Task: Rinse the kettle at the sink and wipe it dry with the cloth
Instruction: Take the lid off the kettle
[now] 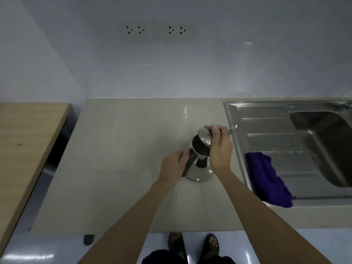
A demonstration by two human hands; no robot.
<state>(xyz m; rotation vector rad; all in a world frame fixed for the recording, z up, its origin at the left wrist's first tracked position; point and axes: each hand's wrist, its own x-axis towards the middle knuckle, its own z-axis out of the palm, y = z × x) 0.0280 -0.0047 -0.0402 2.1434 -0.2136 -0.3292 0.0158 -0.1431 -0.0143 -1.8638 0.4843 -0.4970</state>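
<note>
A shiny steel kettle [201, 169] stands upright on the beige counter [122, 168], just left of the sink. My left hand [172, 166] grips its dark handle on the left side. My right hand [219, 147] holds the round steel lid [204, 137], tilted up over the kettle's open mouth, whose inside looks dark. The thin spout [233, 129] sticks out toward the sink behind my right hand. A purple cloth [268, 180] lies crumpled on the sink's drainboard, to the right of the kettle.
The steel sink [266, 121] fills the right side, with a ribbed drainboard and a deep basin [327, 145] at far right. A wooden table [24, 149] stands to the left across a gap. Two wall sockets [136, 32] sit above the counter.
</note>
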